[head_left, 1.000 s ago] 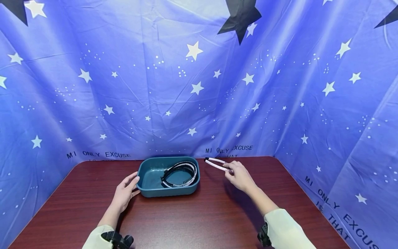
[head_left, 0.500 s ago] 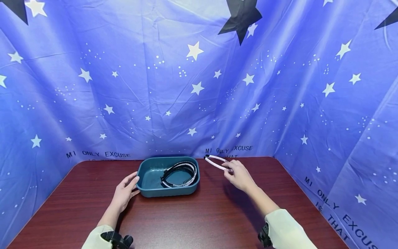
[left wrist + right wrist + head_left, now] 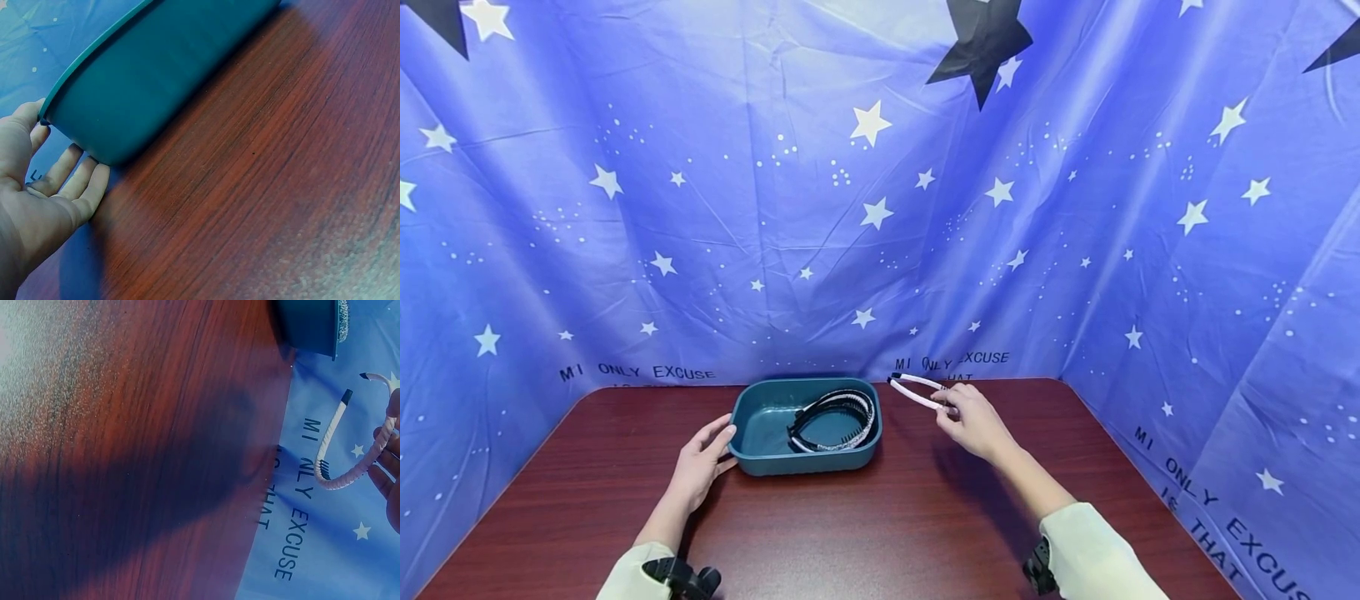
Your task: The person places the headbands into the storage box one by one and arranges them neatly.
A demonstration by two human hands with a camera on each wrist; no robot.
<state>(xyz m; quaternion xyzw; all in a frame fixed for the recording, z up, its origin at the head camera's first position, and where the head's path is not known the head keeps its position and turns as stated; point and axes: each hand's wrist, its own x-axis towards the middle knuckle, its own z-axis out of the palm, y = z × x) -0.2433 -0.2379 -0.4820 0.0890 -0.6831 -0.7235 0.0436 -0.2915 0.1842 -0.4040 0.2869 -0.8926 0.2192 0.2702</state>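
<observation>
A teal plastic basin (image 3: 805,467) stands on the table toward its back edge. My left hand (image 3: 700,462) holds the basin's left end, the thumb at the rim; in the left wrist view the other fingers (image 3: 94,181) lie along the basin wall (image 3: 144,81). Inside, at the right end, several headbands (image 3: 838,447) lie together, silvery and black, some with comb teeth. To the right of the basin, my right hand (image 3: 977,421) pinches a white headband (image 3: 917,399) by its curve. Its black-tipped ends point left toward the basin, above the table, and small black teeth show in the right wrist view.
The dark red wooden table (image 3: 850,533) fills the lower view. A blue curtain (image 3: 737,208) with stars and lettering hangs right behind the table and along both sides. Black wrist mounts (image 3: 681,577) sit at both light sleeves.
My right hand and the white headband have shifted slightly left, and the headband's tips have risen a little. The left hand, the basin and the headbands in it have stayed put.
</observation>
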